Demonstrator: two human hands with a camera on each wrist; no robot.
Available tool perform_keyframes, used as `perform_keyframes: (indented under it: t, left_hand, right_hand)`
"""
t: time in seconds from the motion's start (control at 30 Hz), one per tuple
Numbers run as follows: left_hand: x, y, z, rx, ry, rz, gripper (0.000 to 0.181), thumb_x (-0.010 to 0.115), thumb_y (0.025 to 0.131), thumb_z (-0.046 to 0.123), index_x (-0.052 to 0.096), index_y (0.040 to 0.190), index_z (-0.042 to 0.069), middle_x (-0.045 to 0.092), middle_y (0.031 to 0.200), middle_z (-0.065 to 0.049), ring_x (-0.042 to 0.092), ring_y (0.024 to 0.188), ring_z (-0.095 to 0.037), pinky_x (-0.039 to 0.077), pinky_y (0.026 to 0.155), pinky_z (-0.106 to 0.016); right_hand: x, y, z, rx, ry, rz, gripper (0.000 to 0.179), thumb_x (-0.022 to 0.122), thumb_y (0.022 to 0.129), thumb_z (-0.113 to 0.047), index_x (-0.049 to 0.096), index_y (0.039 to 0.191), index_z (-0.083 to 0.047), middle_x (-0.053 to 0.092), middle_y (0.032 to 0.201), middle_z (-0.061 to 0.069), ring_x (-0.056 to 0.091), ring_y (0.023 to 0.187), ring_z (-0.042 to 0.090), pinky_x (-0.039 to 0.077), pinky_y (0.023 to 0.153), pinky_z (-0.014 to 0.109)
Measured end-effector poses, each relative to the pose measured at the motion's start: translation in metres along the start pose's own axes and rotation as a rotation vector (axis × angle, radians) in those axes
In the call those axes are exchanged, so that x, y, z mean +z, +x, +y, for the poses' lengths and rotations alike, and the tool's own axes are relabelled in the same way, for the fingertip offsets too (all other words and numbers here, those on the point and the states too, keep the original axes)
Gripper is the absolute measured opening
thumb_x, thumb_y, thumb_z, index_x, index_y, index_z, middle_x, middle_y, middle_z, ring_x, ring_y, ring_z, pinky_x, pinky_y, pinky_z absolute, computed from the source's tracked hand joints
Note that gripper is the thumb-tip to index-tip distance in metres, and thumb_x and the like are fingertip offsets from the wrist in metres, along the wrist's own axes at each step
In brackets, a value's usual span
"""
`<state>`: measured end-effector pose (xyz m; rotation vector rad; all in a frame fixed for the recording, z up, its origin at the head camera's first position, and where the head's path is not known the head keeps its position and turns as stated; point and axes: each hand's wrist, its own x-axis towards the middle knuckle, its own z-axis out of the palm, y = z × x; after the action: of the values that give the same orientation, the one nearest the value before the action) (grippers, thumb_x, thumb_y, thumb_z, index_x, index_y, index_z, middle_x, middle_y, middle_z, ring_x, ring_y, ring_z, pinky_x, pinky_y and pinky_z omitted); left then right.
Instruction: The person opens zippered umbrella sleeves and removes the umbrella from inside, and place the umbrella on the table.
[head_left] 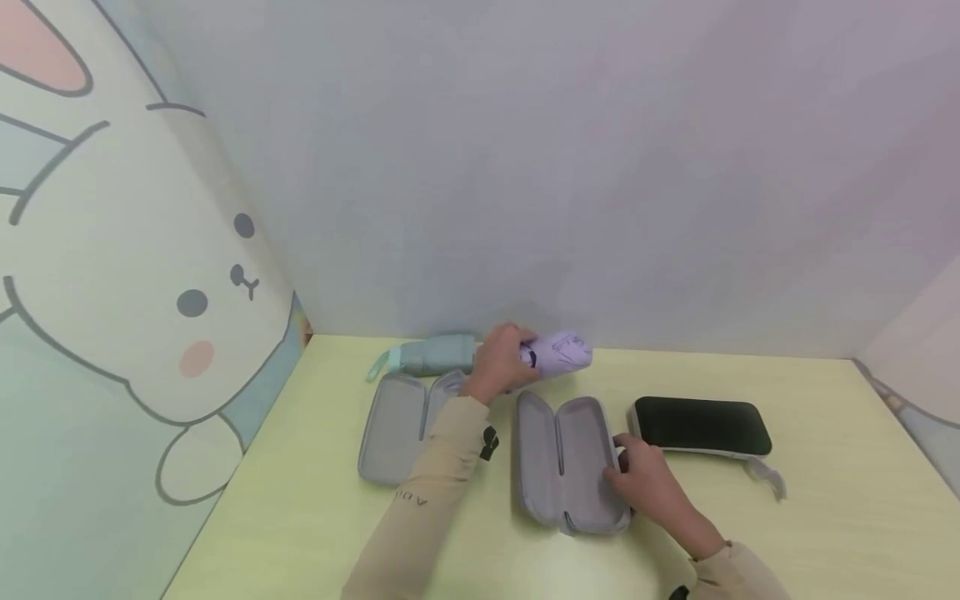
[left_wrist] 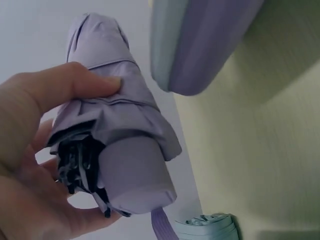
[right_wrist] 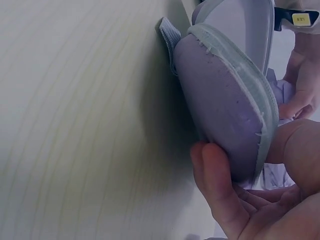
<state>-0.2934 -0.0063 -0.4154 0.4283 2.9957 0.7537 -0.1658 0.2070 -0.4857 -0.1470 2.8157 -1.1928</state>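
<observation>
My left hand [head_left: 498, 362] grips a folded light-purple umbrella [head_left: 562, 354] near the back of the table. In the left wrist view the thumb lies across the fabric of the umbrella [left_wrist: 120, 85], its handle end and purple strap towards the camera. An open lilac-grey zip case [head_left: 588, 467] stands in front, both halves spread. My right hand [head_left: 648, 479] pinches the right edge of this case, the thumb inside and the fingers outside. In the right wrist view the fingers curl round the padded shell of the case [right_wrist: 220, 95], beside its zip.
A second open grey case [head_left: 390, 433] lies at the left, partly hidden by my left sleeve. Behind it is a teal folded umbrella [head_left: 438, 356] with a wrist loop. A closed case with a black top [head_left: 701, 423] and grey strap lies at the right. The wall [head_left: 562, 167] borders the table's back.
</observation>
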Motion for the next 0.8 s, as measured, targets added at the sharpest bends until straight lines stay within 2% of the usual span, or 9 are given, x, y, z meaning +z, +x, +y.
perform_keyframes:
  t: [0.2, 0.47, 0.67, 0.8]
  left_hand:
    - [0.009, 0.009, -0.007, 0.012, -0.030, -0.057, 0.054, 0.079, 0.067, 0.007, 0.067, 0.118, 0.014, 0.061, 0.116, -0.004, 0.052, 0.108, -0.020, 0.044, 0.089, -0.036]
    - [0.021, 0.019, -0.012, 0.086, 0.033, -0.094, 0.041, 0.074, 0.067, 0.001, 0.074, 0.105, 0.016, 0.066, 0.107, 0.000, 0.054, 0.107, -0.019, 0.045, 0.089, -0.036]
    - [0.034, 0.025, -0.018, 0.119, 0.021, -0.059, 0.042, 0.076, 0.065, 0.000, 0.072, 0.103, 0.018, 0.062, 0.104, 0.002, 0.050, 0.106, -0.018, 0.044, 0.087, -0.037]
    - [0.042, 0.026, -0.024, 0.107, 0.010, -0.034, 0.043, 0.076, 0.066, -0.002, 0.071, 0.104, 0.017, 0.060, 0.107, 0.001, 0.048, 0.110, -0.019, 0.045, 0.087, -0.042]
  right_hand:
    - [0.001, 0.000, -0.002, -0.018, -0.012, 0.004, 0.039, 0.065, 0.073, 0.005, 0.054, 0.109, 0.018, 0.062, 0.069, 0.009, 0.059, 0.060, 0.016, 0.050, 0.050, 0.028]
    - [0.002, 0.000, -0.003, -0.018, -0.031, 0.003, 0.040, 0.065, 0.072, 0.006, 0.054, 0.108, 0.018, 0.059, 0.064, 0.006, 0.056, 0.057, 0.014, 0.048, 0.050, 0.026]
    - [0.003, -0.001, -0.005, -0.015, -0.034, 0.013, 0.037, 0.065, 0.072, 0.006, 0.056, 0.106, 0.016, 0.057, 0.062, 0.004, 0.054, 0.057, 0.013, 0.046, 0.050, 0.025]
    - [0.004, -0.002, -0.007, -0.018, -0.029, 0.016, 0.036, 0.066, 0.072, 0.005, 0.057, 0.105, 0.015, 0.059, 0.064, 0.003, 0.055, 0.057, 0.012, 0.047, 0.050, 0.025]
